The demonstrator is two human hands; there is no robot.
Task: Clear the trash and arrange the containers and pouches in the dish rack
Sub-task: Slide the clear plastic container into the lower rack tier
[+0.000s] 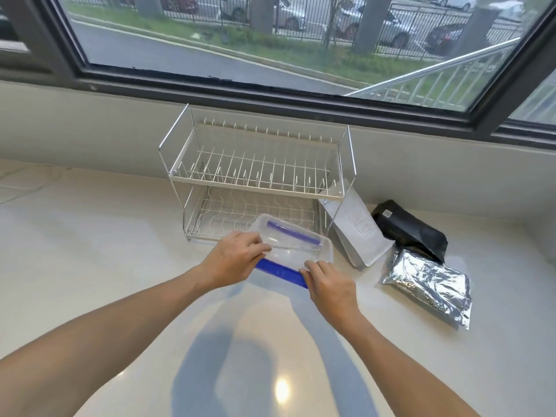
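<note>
Pale countertop (90, 266) beneath dark-framed window (270, 40)

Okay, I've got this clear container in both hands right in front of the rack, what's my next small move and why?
Probably slide the clear container forward onto the lower shelf of the dish rack. Your left hand and right hand hold it at the shelf's front edge, both shelves look bare, and the three pouches still lie on the counter to the right.

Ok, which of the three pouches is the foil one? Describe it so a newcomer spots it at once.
Start at the wire dish rack under the window and look right along the counter, where three pouches lie together. The foil pouch is the nearest to the person, crinkled and mirror-shiny, unlike the matte black pouch and the flat white pouch.
</note>
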